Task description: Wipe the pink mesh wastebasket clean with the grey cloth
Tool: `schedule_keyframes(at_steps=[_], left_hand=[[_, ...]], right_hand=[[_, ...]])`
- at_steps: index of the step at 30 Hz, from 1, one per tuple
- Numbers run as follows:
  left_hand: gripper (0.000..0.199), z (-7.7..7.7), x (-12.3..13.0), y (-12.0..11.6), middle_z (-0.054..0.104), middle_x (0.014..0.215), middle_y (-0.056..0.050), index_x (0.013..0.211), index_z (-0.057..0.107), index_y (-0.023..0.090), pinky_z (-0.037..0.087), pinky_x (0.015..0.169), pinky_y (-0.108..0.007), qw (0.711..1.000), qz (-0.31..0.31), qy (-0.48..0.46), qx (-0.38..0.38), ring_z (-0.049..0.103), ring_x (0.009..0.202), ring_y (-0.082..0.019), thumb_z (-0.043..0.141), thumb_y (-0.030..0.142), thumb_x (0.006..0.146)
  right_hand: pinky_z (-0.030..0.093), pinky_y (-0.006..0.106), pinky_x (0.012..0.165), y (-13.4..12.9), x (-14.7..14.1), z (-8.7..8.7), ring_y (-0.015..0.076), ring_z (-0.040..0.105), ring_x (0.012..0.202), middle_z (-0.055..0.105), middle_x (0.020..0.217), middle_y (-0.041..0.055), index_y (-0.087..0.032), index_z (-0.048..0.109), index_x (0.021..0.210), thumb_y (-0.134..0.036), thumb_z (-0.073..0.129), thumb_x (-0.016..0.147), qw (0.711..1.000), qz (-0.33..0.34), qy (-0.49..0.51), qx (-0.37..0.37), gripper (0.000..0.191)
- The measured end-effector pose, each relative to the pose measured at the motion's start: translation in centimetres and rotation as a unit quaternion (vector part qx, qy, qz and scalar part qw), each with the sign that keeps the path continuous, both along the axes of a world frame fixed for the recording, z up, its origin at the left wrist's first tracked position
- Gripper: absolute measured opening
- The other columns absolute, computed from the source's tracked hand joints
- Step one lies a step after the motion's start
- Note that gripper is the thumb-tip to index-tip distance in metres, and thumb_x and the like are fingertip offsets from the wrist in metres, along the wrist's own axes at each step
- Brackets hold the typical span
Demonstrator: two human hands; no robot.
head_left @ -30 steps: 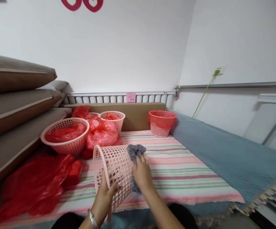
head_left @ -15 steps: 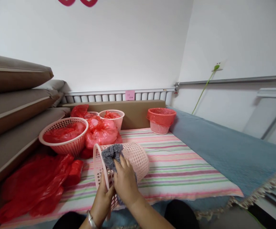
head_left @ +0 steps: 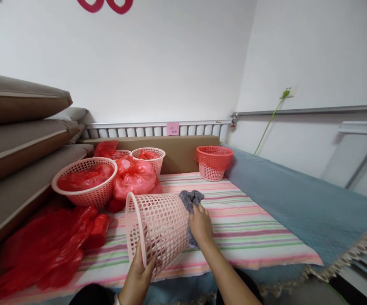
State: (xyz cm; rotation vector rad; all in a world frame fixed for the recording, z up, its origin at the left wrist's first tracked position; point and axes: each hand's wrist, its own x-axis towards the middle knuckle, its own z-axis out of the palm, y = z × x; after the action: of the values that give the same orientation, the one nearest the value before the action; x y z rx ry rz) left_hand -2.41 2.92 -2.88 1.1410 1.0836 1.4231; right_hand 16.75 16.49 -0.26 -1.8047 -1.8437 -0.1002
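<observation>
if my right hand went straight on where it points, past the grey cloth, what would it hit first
Past the grey cloth, the right hand would probably meet the tan board at the back; depth is unclear, so it might brush the striped sheet first.

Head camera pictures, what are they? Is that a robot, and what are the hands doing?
There's no robot, just a person. Every picture comes from one camera worn on that person's head, looking forward and down. The bare left hand holds a pink basket by its wide end, tipped on its side. The bare right hand holds a gray cloth against its bottom end. Red plastic bags lie on the striped sheet, and more baskets stand farther back.
</observation>
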Motion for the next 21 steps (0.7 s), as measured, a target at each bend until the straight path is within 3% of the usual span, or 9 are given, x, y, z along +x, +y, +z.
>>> schedule_keyframes(at_steps=[4,9,15,18,21], left_hand=[[0.083,2.2,-0.1,0.1,0.040,0.142,-0.017,0.143,0.008,0.022,0.037,0.105,-0.042,1.000,-0.004,0.009,-0.001,0.043,0.128,-0.029,0.060,0.036,0.080],[0.083,5.5,0.3,0.9,0.040,0.142,-0.017,0.143,0.008,0.027,0.053,0.084,-0.040,0.998,0.021,-0.046,-0.035,0.057,0.115,-0.030,0.058,0.030,0.077],[0.085,4.4,0.7,0.6,0.037,0.145,-0.016,0.143,0.002,0.029,0.050,0.089,-0.041,0.997,0.017,-0.061,-0.039,0.049,0.123,-0.030,0.057,0.031,0.078],[0.083,3.8,0.8,0.4,0.039,0.143,-0.015,0.144,0.003,0.027,0.044,0.097,-0.043,0.998,0.018,-0.052,-0.029,0.044,0.127,-0.029,0.056,0.030,0.080],[0.082,3.6,0.6,0.4,0.049,0.137,-0.013,0.143,0.015,0.023,0.038,0.104,-0.045,0.999,0.044,-0.010,-0.009,0.043,0.128,-0.030,0.060,0.032,0.076]], right_hand=[[0.035,0.030,0.090,-0.3,-0.2,-0.2,0.0248,0.049,0.106,0.050,0.128,0.0130,-0.013,0.053,0.124,-0.013,0.040,0.082,1.000,-0.002,-0.011,0.006,0.044],[0.034,0.030,0.092,-0.5,0.1,-0.5,0.0244,0.048,0.108,0.049,0.130,0.0112,-0.014,0.052,0.125,-0.013,0.040,0.082,1.000,-0.005,-0.012,0.014,0.045],[0.036,0.033,0.093,-1.5,-1.3,0.7,0.0268,0.048,0.109,0.051,0.127,0.0137,-0.012,0.054,0.123,-0.016,0.043,0.082,1.000,0.007,0.020,0.005,0.043],[0.033,0.036,0.098,-3.7,-4.4,2.5,0.0269,0.045,0.115,0.049,0.129,0.0134,-0.015,0.055,0.122,-0.017,0.045,0.082,0.995,0.079,0.046,0.029,0.041],[0.032,0.037,0.101,-6.9,-8.1,4.2,0.0252,0.043,0.118,0.048,0.131,0.0108,-0.018,0.057,0.120,-0.017,0.047,0.081,0.977,0.191,0.081,0.058,0.040]])
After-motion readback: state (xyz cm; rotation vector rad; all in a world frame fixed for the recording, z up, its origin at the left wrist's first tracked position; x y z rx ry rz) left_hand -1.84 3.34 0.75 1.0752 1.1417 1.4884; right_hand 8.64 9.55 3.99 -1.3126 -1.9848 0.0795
